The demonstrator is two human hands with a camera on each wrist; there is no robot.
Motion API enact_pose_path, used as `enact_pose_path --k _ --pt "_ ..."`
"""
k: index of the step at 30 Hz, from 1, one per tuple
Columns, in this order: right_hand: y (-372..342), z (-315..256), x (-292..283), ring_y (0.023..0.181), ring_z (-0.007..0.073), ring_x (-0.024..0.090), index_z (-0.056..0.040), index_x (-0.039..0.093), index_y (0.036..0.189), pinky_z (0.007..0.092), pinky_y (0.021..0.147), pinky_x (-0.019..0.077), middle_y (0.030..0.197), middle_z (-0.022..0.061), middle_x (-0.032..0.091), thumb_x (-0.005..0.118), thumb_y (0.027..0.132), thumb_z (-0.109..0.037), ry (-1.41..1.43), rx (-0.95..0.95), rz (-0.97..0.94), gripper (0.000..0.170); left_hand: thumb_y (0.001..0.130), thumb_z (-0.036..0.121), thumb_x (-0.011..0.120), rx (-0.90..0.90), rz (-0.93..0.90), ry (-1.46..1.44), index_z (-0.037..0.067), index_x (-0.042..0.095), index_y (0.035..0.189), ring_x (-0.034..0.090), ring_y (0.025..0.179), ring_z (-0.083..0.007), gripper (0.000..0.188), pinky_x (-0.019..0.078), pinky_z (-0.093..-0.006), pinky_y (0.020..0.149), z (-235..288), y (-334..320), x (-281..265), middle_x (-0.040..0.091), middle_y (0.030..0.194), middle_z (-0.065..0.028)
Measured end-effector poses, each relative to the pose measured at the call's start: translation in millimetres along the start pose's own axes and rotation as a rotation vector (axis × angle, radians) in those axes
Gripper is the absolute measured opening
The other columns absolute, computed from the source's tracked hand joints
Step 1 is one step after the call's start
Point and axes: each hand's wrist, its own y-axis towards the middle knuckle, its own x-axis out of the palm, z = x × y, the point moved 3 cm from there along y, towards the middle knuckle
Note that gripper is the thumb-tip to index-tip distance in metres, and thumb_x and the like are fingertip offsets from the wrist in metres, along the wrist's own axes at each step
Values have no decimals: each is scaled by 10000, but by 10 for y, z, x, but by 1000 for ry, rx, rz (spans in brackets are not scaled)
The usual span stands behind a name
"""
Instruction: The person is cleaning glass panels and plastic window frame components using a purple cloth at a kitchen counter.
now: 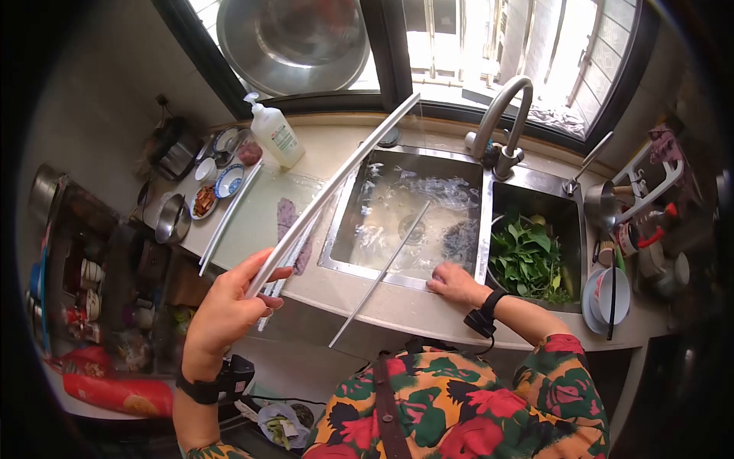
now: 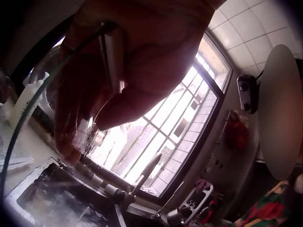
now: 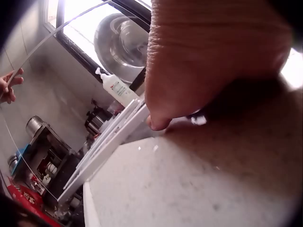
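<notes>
My left hand (image 1: 229, 306) holds a clear panel by the lower end of its long white edge strip (image 1: 336, 180), thumb on one side and fingers on the other. The panel slants up over the sink (image 1: 327, 256), and its thin grey opposite edge (image 1: 382, 271) crosses the front rim. In the left wrist view the thumb (image 2: 118, 111) lies along the strip. My right hand (image 1: 457, 283) rests on the sink's front rim with bent fingers, nothing visible in it. The right wrist view shows that hand (image 3: 208, 61) low over the pale counter, most fingertips hidden. Cloudy water fills the sink.
Left on the counter lies another clear panel (image 1: 264, 191) with white edges, a purple cloth (image 1: 287, 214) and a pump bottle (image 1: 277, 138). Green leaves (image 1: 527, 249) fill the right basin. The tap (image 1: 505, 115) arches behind. Bowls (image 1: 608, 294) stand far right, dishes (image 1: 229, 180) far left.
</notes>
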Motion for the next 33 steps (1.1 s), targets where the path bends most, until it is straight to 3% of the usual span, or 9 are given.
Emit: enact_pose_path --k 9,15,17,21,23,27,28,29,33 --pt "-3 35 19 796 380 557 -43 604 823 445 706 432 804 190 601 461 854 -355 97 159 91 345 621 -55 413 -31 20 22 34 353 1311 626 799 -179 699 507 -239 672 14 -5 -14 545 1135 -167" --pt "132 79 9 846 399 559 -28 626 834 449 744 439 856 221 608 443 843 -364 -9 312 -11 383 617 -57 410 -16 13 13 35 362 1306 625 803 -180 697 507 -242 680 0 5 -26 544 1137 -167" --pt "149 63 -19 851 399 560 -26 631 832 447 754 440 864 227 606 433 838 -352 -7 336 -19 382 657 -69 367 -25 -16 21 24 413 1268 501 1114 -186 619 491 -276 767 35 -13 -7 529 1152 -107" --pt "164 66 -20 856 400 563 -26 641 823 443 769 441 870 233 605 406 823 -301 -9 363 -14 362 664 -66 370 -42 -17 13 19 417 1263 497 1121 -187 607 489 -275 775 0 -20 -20 529 1153 -106" --pt "155 45 -35 856 401 563 -27 641 823 445 769 441 869 234 605 407 818 -295 -5 373 -5 356 621 -59 403 37 -7 -4 24 368 1299 608 866 -182 684 511 -256 703 -70 5 -31 546 1129 -167" --pt "177 91 -1 853 404 564 -19 637 810 449 766 440 866 242 601 409 806 -282 -10 404 1 348 622 -63 400 23 -23 3 14 375 1291 596 912 -182 674 510 -261 716 -23 -1 -11 545 1130 -165" --pt "138 104 12 853 404 564 -19 637 810 449 766 440 866 242 601 409 806 -282 -13 410 0 348 648 -69 384 -5 -43 8 13 398 1274 550 1011 -185 631 499 -271 756 4 -16 -2 538 1144 -137" --pt "108 87 8 845 398 566 -25 629 844 448 766 440 867 236 602 418 801 -291 -11 388 19 342 674 -74 368 -29 -61 13 12 421 1256 505 1111 -188 591 487 -280 796 14 -18 2 530 1159 -108" --pt "200 57 -418 831 365 571 -48 561 1004 440 757 446 903 205 596 464 781 -312 -54 273 176 359 671 -78 366 24 -48 13 14 422 1257 507 1104 -186 595 488 -280 793 -33 -14 -9 543 1141 -113"
